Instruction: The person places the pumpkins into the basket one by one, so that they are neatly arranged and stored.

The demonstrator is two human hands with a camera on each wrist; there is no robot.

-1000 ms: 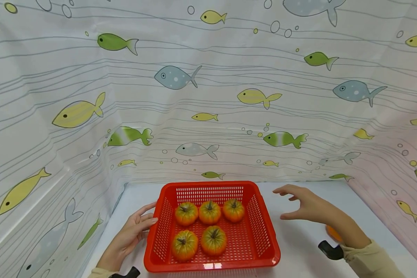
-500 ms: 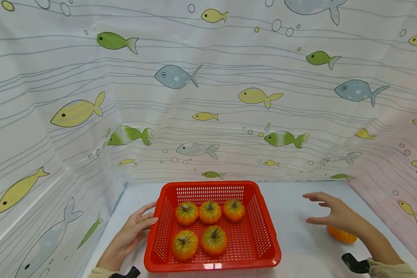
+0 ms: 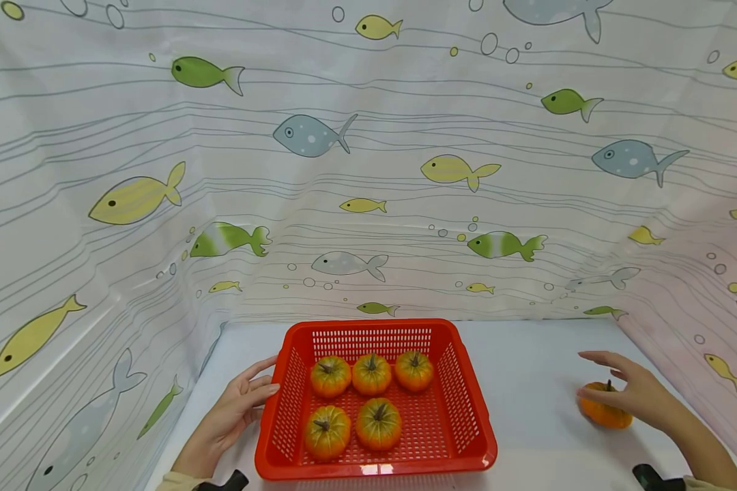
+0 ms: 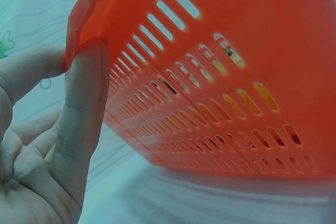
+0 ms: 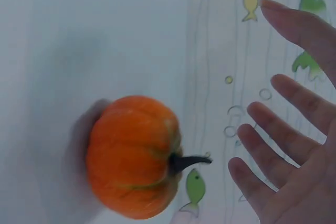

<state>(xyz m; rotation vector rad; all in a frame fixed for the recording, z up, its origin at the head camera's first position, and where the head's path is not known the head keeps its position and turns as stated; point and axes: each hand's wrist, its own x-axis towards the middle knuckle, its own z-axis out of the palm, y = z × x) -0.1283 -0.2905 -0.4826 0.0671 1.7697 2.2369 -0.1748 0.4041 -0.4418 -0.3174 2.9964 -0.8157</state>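
Note:
A red slotted plastic basket (image 3: 381, 470) stands in the middle of the table, with several small orange-yellow pumpkins (image 3: 378, 424) inside. At its left side is my left hand (image 3: 230, 412), fingers fairly straight and touching the rim. The left wrist view shows one finger (image 4: 79, 119) reaching under the rim of the basket (image 4: 252, 9). On the right of the table sits another pumpkin (image 3: 608, 414), stem up. My right hand (image 3: 641, 392) is beside and partly over it in the head view, fingers spread. In the right wrist view the hand (image 5: 299, 140) stands apart from this pumpkin (image 5: 134, 156).
A white table (image 3: 528, 354) carries the basket and the lone pumpkin. White sheeting printed with fish (image 3: 344, 266) walls the table in at the back and both sides. Dark camera mounts (image 3: 654, 477) are worn at the wrists.
My right hand has moved right, away from the basket, to the lone pumpkin, which now shows more fully. The left hand, basket and pumpkins have stayed in place.

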